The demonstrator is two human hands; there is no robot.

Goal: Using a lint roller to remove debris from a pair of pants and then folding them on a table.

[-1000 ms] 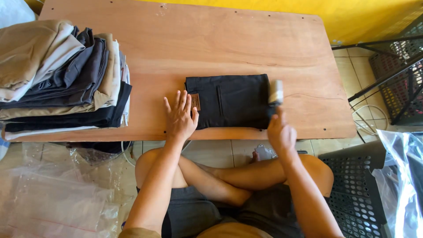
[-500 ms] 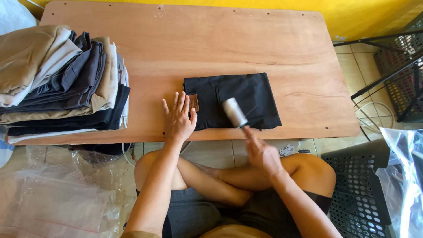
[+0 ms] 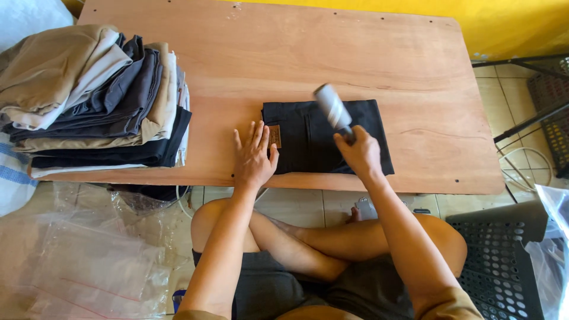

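A pair of black folded trousers (image 3: 302, 139) with a small brown patch lies near the front edge of the low wooden table (image 3: 355, 59). My left hand (image 3: 253, 155) rests flat with fingers spread on the table, overlapping the left edge of the trousers. My right hand (image 3: 357, 153) grips the handle of a lint roller (image 3: 332, 106), whose grey-white roll sits tilted over the upper middle of the black fabric.
A tall stack of folded garments (image 3: 89, 101) in beige, grey and black fills the table's left end. Clear plastic bags (image 3: 77, 261) lie on the floor at the left. A black perforated crate (image 3: 504, 261) stands at the right, beside black metal legs (image 3: 521, 118).
My right hand has carried the lint roller from the right edge of the trousers leftward to their middle. My left hand has stayed in place.
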